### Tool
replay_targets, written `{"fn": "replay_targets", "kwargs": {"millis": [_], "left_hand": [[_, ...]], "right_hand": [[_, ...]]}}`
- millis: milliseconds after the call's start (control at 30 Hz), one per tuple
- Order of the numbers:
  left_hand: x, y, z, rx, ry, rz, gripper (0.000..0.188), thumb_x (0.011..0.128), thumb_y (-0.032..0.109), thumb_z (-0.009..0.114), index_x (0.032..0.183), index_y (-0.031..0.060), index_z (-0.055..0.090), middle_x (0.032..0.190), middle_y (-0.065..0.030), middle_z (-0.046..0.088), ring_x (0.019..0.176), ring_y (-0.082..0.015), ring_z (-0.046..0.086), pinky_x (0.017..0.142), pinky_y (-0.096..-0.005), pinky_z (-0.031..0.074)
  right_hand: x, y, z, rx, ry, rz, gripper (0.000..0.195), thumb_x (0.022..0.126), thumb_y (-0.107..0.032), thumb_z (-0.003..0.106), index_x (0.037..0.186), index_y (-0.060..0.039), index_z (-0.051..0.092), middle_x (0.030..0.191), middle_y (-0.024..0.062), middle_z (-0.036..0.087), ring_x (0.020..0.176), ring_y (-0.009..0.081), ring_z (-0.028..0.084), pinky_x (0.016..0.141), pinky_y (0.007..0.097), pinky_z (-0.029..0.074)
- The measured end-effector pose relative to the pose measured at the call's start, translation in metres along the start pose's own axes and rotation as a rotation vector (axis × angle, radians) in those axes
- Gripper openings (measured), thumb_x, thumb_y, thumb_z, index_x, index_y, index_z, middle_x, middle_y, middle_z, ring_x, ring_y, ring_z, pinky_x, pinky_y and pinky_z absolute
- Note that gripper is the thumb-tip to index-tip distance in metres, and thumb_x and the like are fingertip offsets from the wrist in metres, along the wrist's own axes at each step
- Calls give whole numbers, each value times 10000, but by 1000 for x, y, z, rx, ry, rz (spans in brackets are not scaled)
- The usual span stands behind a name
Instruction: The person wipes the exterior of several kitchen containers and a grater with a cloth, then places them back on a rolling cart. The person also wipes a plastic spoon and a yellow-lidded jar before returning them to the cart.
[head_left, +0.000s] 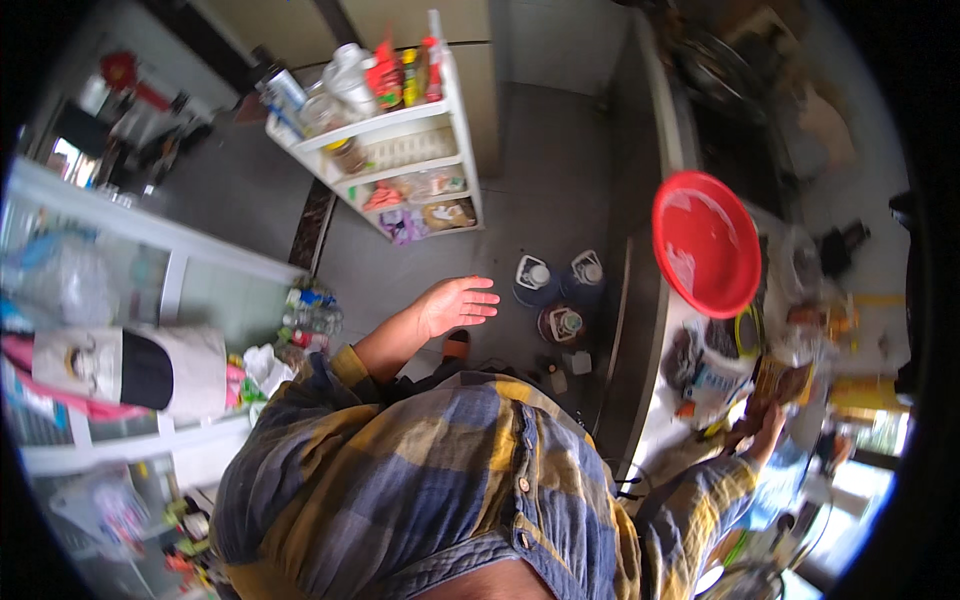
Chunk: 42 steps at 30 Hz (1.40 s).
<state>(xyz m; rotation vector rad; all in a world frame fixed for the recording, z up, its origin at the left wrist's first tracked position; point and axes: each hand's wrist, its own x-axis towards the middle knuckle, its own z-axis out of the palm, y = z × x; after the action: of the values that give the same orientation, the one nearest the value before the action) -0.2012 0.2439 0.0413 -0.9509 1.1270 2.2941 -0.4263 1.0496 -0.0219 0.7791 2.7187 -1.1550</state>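
Note:
My left hand (458, 306) hangs over the grey floor with its fingers apart and nothing in it. At the right, my right hand (768, 429) reaches among packets on the counter and touches or holds something dark brown; its fingers are partly hidden, so its grip cannot be told. Just beyond it lies a brown and yellow packet (780, 381). A white and blue plastic packet (718, 381) is nearer the counter's front edge. Farther along the counter sits a red plastic basin (707, 244) with a pale film or wet patches inside.
A white shelf rack (455, 161) with bottles and packets stands on the floor ahead. Several large bottles with handles (562, 324) stand by the dark cabinet front. At the left is a white-framed glass cabinet (174, 277) with bags against it. A stove (731, 150) lies beyond the basin.

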Motion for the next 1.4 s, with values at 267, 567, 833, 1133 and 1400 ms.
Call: {"fn": "replay_targets", "kwargs": {"millis": [267,567,833,1133,1400], "left_hand": [[-22,-19,-36,-118,46,53,414,965,342,502,1285,79,514,1236,-135,586,1071,-262,596,950,-393,474],[-31,8,-66,-61,-33,104,412,978,347,476,1289,79,506,1220,-124,593,1057,-261,607,941,-390,474],[-47,33,-97,44,-127,97,414,990,349,460,1306,82,489,1222,-119,594,1067,-244,606,940,-375,467],[-80,48,-115,185,-271,372,730,870,548,610,1442,222,295,1375,-74,475,1152,-241,554,958,-448,458],[-120,52,-232,-444,-257,578,365,991,341,479,1289,134,444,1174,-86,578,1037,-263,610,776,-459,555]], "right_hand": [[5,-26,3,-119,61,79,405,938,-318,496,1114,5,665,987,125,688,852,197,615,732,350,506],[-75,-92,-34,83,388,47,431,950,-356,484,1116,-2,667,998,124,688,865,192,618,743,343,508],[-243,-265,55,456,150,-272,455,962,-389,474,1118,-9,669,1007,123,687,876,187,620,752,337,510],[-505,-445,369,495,-1019,-365,661,974,-577,358,1277,-5,490,1173,164,604,998,235,624,742,351,558],[-580,-517,517,130,-1580,-817,554,1014,-384,436,1404,8,397,1279,134,548,1147,211,533,984,351,436]]}}
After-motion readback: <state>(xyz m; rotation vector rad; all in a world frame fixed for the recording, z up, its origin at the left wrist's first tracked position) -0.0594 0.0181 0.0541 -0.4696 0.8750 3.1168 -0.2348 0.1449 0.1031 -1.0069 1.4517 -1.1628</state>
